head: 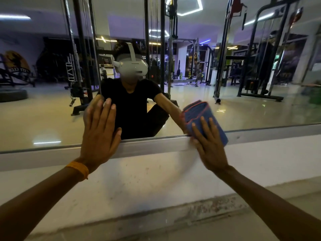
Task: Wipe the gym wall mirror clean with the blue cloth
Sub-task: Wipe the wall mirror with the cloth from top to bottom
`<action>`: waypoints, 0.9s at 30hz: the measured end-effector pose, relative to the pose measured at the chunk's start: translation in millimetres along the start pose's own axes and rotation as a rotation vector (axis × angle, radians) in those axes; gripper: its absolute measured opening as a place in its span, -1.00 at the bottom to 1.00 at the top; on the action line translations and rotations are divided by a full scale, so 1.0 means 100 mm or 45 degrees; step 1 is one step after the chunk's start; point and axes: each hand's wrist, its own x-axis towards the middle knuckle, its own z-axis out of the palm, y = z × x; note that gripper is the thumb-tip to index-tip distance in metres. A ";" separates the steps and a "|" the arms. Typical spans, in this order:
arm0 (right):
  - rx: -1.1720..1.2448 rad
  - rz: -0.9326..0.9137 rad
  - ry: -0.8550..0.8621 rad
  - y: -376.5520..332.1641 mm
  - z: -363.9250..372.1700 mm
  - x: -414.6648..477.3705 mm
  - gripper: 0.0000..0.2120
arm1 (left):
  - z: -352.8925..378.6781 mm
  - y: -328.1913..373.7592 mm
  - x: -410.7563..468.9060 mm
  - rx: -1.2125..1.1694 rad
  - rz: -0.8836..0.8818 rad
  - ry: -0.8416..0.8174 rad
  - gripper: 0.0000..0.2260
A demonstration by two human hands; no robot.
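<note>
The mirror [243, 108] fills the top half of the picture, and its grey frame [152, 145] runs across the middle. The blue cloth [198, 112] is folded and lies flat on the glass, right of the middle, with its low end over the frame. The right grip [209, 145] is not clenched. Its fingers are straight and spread, and they press the low end of the cloth onto the glass. Nothing pinches the cloth. The left grip [99, 129] is released too, laid flat on the bare glass left of the middle. It holds nothing. An orange band [78, 169] sits on that wrist.

I think a few things could go wrong. The cloth is only pushed, not held, so a fast swipe could let it slide out from under the fingers and drop to the floor [173, 228] at the bottom. The left grip is on the glass with no cloth under it, so it may leave finger marks that need one more wipe. The cloth also sits partly on the frame, just above the spotty white wall [139, 180]. If it picks up dirt there, it could smear that dirt over the glass. Only a low patch is under the cloth now, so the high part could get missed.
</note>
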 end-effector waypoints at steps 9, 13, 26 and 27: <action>-0.079 -0.040 0.218 0.18 -0.09 0.52 -0.50 | 0.06 0.18 0.14 -0.026 -0.080 0.038 -0.34; 0.169 0.532 0.434 0.05 -0.05 0.62 -0.43 | 0.07 0.20 0.13 -0.005 -0.075 0.041 -0.33; 0.082 0.435 0.438 0.14 -0.08 0.57 -0.52 | -0.05 0.16 0.18 0.007 -0.038 0.051 -0.36; 0.105 0.423 0.414 0.07 -0.03 0.51 -0.52 | -0.04 0.19 0.20 0.009 -0.033 0.062 -0.36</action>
